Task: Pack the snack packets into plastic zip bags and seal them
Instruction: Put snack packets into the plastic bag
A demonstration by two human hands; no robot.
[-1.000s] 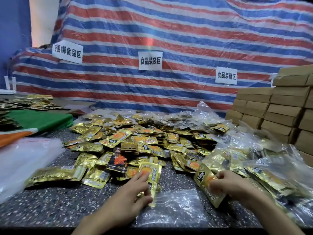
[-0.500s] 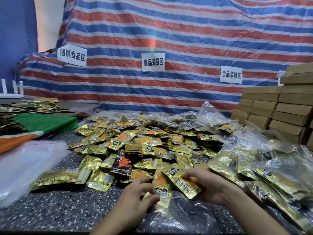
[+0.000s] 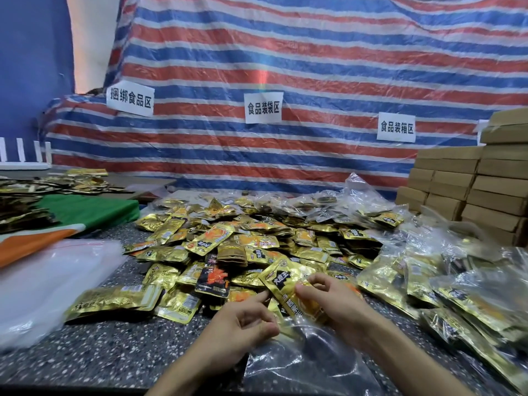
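1. Left sign (image 3: 130, 102), white paper on striped tarp (image 3: 314, 67): 捆绑食品区, black characters.
2. Middle sign (image 3: 263, 107), same tarp: 食品装袋区.
3. Right sign (image 3: 396, 127), same tarp, just beside the boxes (image 3: 457, 190): 食品装箱区.
4. Gold packets (image 3: 211, 241) on counter (image 3: 114, 352): printed labels and barcodes, too blurred to read.

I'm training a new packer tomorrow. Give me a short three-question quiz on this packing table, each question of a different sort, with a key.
1. True or false: the right hand pinches a gold packet.
2. The cardboard boxes are stacked: A) at the left, B) at the right, C) under the table.
3. What clear thing lies directly beneath the held packet?
Key: 1 true. 2 B. 3 a zip bag.
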